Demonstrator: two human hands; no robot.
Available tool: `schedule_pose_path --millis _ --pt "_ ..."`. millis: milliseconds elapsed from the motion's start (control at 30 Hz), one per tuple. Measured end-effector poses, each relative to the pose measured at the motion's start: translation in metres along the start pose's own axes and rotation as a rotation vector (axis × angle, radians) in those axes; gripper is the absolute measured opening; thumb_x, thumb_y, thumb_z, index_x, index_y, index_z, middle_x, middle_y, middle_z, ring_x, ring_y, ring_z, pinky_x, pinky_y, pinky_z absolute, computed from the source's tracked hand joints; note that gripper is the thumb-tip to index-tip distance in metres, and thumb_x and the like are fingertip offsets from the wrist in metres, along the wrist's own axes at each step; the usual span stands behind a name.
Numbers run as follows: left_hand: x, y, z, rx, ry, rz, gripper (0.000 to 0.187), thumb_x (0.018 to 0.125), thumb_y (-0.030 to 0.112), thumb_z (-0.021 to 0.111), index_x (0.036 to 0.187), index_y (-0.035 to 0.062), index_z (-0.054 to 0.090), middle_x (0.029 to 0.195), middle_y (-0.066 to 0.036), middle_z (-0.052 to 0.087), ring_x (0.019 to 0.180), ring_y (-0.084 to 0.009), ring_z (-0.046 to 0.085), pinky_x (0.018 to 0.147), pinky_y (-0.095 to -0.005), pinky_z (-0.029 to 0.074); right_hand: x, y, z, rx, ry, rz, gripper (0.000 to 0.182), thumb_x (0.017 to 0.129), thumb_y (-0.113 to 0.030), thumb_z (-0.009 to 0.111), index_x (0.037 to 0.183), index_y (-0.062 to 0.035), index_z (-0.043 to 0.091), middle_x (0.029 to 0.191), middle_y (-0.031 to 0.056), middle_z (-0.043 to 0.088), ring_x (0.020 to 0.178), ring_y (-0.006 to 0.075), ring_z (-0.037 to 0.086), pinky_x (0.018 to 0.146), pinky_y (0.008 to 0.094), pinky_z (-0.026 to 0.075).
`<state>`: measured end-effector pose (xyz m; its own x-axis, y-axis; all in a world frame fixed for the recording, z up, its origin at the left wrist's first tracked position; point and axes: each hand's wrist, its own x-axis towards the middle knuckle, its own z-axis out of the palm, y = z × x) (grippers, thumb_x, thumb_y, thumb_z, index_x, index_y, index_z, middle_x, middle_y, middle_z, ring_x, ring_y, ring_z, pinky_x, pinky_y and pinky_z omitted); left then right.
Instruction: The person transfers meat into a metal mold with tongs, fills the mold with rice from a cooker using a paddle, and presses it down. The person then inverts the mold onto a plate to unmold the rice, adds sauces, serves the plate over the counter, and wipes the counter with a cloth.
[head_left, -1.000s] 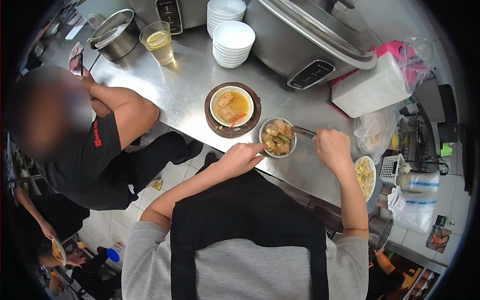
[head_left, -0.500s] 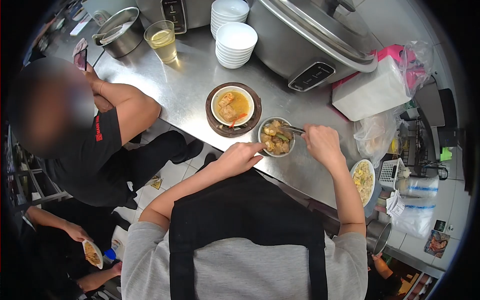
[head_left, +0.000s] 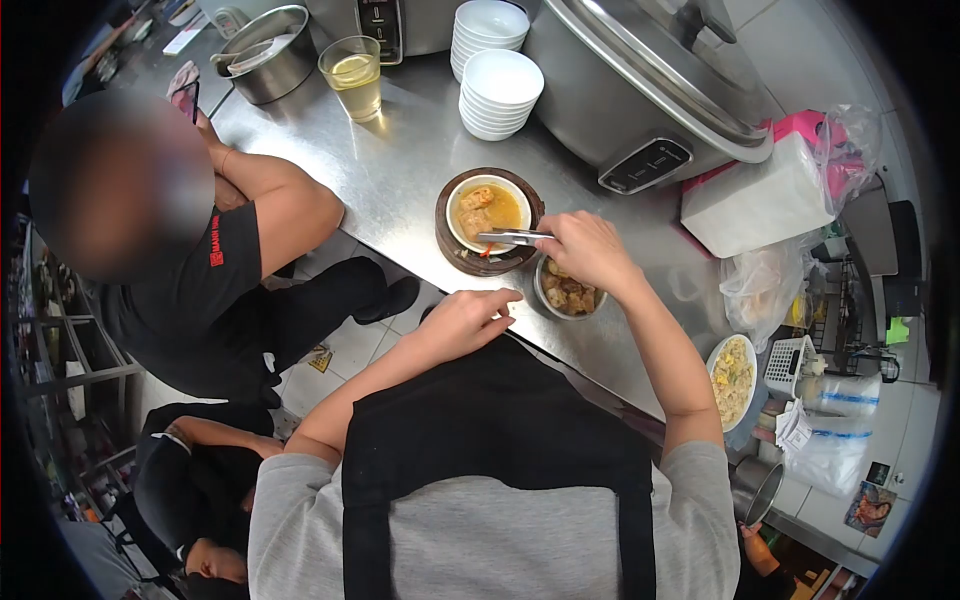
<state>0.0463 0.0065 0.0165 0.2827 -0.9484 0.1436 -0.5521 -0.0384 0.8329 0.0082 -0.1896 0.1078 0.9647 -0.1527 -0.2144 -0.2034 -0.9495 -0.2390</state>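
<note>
My right hand is closed round metal tongs, whose tips reach over a white bowl of orange broth with chunks in it. That bowl sits in a round dark brown holder near the counter's front edge. Just right of it, partly under my right hand, stands a smaller bowl filled with brown chunks of food. My left hand hovers at the counter edge, left of the small bowl, its fingers apart and holding nothing.
Large steel cookers, stacked white bowls, a glass of yellowish liquid and a metal pot stand behind. A person with a phone leans at the left. An oval dish of rice lies at the right.
My right hand has moved the tongs left, from the small bowl to over the broth bowl. My left hand has come away from the small bowl's rim.
</note>
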Motion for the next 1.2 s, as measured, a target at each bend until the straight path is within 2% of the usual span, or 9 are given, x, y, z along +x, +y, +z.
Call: schedule_pose_path --millis 200,367,433,600,700,833,933,1000,1200 --pt "-0.009 0.002 -0.01 -0.072 0.082 -0.126 0.032 0.079 0.007 0.06 0.11 0.0007 0.055 0.078 -0.014 0.065 0.063 -0.0211 0.065 0.06 -0.0311 0.051 -0.018 0.014 -0.014 -0.067 0.112 -0.045 0.015 0.08 -0.019 0.058 0.081 -0.0049 0.063 0.069 0.0172 0.061 0.07 0.0353 0.06 0.062 0.0451 0.045" --pt "-0.004 0.004 -0.011 -0.07 0.077 -0.139 0.03 0.079 0.007 0.06 0.108 0.0005 0.056 0.079 -0.014 0.065 0.063 -0.0208 0.065 0.06 -0.0311 0.051 -0.056 0.048 -0.025 -0.013 0.165 -0.018 0.015 0.08 -0.02 0.058 0.084 -0.005 0.062 0.069 0.0144 0.061 0.069 0.0344 0.059 0.062 0.0434 0.045" --pt "-0.003 0.004 -0.01 -0.056 0.091 -0.124 0.03 0.08 0.007 0.06 0.108 0.0005 0.056 0.079 -0.013 0.065 0.063 -0.0206 0.065 0.06 -0.0309 0.051 -0.081 0.057 -0.035 -0.032 0.13 0.092 0.016 0.081 -0.019 0.058 0.085 -0.005 0.061 0.073 0.0135 0.062 0.07 0.0333 0.059 0.061 0.0426 0.045" --pt "0.001 0.009 -0.002 -0.043 0.059 -0.122 0.029 0.08 0.008 0.06 0.108 0.0008 0.057 0.078 -0.012 0.065 0.059 -0.0203 0.063 0.058 -0.0303 0.05 -0.123 0.073 -0.03 -0.14 0.152 0.072 0.01 0.079 -0.015 0.058 0.081 -0.0056 0.059 0.075 0.0112 0.06 0.07 0.0302 0.059 0.061 0.0416 0.044" --pt "0.005 0.01 0.005 -0.054 0.08 -0.098 0.025 0.08 0.01 0.06 0.104 0.0019 0.058 0.074 -0.013 0.065 0.061 -0.0259 0.063 0.058 -0.0346 0.05 -0.125 0.082 -0.015 -0.273 0.16 -0.008 0.007 0.077 -0.012 0.058 0.075 -0.0063 0.056 0.072 0.0087 0.057 0.069 0.0266 0.059 0.061 0.0393 0.043" --pt "0.007 0.014 0.008 -0.055 0.077 -0.109 0.025 0.08 0.01 0.06 0.104 0.0019 0.058 0.074 -0.012 0.065 0.061 -0.0259 0.063 0.058 -0.0346 0.049 -0.115 0.084 -0.004 -0.421 0.164 -0.135 0.007 0.074 -0.01 0.059 0.072 -0.007 0.053 0.069 0.0056 0.054 0.071 0.0221 0.059 0.063 0.0351 0.042" --pt "0.007 0.015 0.008 -0.059 0.068 -0.121 0.029 0.079 0.006 0.06 0.108 0.0006 0.057 0.076 -0.013 0.065 0.058 -0.0196 0.063 0.058 -0.0302 0.05 -0.11 0.089 -0.001 -0.421 0.123 -0.133 0.009 0.074 -0.012 0.06 0.074 -0.0071 0.053 0.071 0.0056 0.055 0.073 0.0221 0.059 0.064 0.0346 0.042" --pt "0.005 0.016 0.01 -0.065 0.102 -0.131 0.026 0.08 0.01 0.06 0.104 0.001 0.057 0.074 -0.013 0.065 0.06 -0.0258 0.063 0.058 -0.0343 0.049 -0.109 0.087 -0.005 -0.389 0.145 -0.143 0.01 0.074 -0.013 0.061 0.074 -0.0069 0.053 0.071 0.006 0.055 0.072 0.0226 0.059 0.064 0.035 0.042" --pt "0.001 0.016 0.005 -0.043 0.11 -0.184 0.026 0.08 0.009 0.06 0.104 0.0009 0.057 0.074 -0.013 0.065 0.061 -0.0266 0.063 0.059 -0.0351 0.049 -0.108 0.078 -0.024 -0.327 0.177 -0.108 0.013 0.075 -0.014 0.062 0.075 -0.006 0.052 0.073 0.0078 0.056 0.071 0.0252 0.058 0.062 0.0376 0.044"
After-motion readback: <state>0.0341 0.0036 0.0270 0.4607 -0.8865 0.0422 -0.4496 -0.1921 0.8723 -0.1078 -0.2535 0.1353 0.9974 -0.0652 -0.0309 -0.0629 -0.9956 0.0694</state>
